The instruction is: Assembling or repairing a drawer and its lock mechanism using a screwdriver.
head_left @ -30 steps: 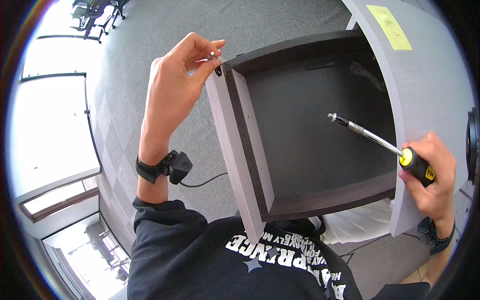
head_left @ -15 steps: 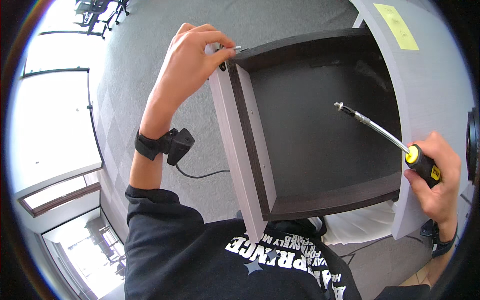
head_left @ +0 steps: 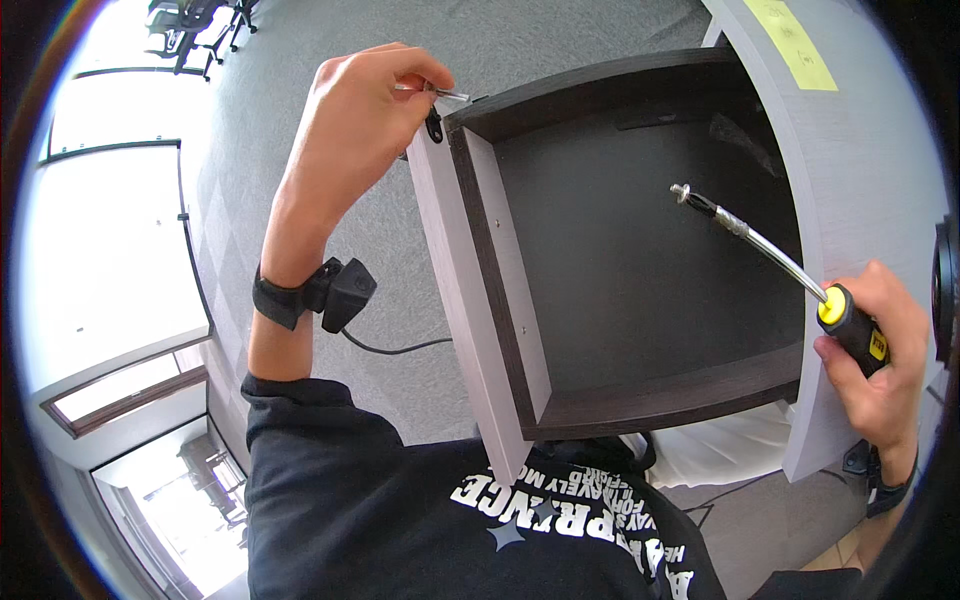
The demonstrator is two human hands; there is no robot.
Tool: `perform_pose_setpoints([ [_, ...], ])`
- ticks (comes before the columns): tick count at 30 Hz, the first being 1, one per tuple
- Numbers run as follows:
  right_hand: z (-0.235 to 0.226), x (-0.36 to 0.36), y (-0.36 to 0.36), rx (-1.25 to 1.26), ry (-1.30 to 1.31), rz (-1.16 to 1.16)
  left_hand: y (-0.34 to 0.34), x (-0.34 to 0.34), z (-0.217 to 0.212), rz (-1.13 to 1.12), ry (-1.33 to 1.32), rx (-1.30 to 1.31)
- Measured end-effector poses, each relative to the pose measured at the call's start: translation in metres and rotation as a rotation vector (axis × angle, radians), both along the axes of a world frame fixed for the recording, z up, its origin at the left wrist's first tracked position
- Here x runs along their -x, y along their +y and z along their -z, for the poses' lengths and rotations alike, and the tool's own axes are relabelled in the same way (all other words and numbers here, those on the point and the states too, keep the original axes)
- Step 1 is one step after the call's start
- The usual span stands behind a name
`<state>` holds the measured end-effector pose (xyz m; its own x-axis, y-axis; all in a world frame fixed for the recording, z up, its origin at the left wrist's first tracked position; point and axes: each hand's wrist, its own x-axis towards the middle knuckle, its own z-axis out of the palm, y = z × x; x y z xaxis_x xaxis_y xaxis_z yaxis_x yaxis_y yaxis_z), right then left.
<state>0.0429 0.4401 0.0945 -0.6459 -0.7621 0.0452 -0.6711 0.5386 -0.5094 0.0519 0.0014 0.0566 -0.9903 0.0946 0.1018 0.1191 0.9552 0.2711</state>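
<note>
L hand [head_left: 362,120] pinching metal pc [head_left: 455,96]; R hand [head_left: 888,365] w/ screwdriver [head_left: 788,263].

Grey carpet [head_left: 560,35] was noted at floor level. Dark chairs [head_left: 178,20] were seen upper left; a white panel [head_left: 110,250] below them, a yellow note [head_left: 790,43] upper right.

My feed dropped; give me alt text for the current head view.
The left hand's grip pinches a small silvery pin at the far end of the pale front panel on a dark drawer; the right hand's grip holds a black-and-yellow screwdriver angled over the drawer.
</note>
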Motion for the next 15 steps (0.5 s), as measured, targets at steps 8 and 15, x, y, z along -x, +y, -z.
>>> perform_pose_setpoints([
  [8, 0.0001, 0.0030, -0.0033, 0.039, -0.007, -0.010, -0.0006, 0.0033, -0.0077, 0.124, -0.061, 0.134],
  [15, 0.0002, 0.0057, -0.0024, 0.009, 0.030, -0.023, 0.0026, 0.0019, -0.0001, 0.135, -0.060, 0.244],
])
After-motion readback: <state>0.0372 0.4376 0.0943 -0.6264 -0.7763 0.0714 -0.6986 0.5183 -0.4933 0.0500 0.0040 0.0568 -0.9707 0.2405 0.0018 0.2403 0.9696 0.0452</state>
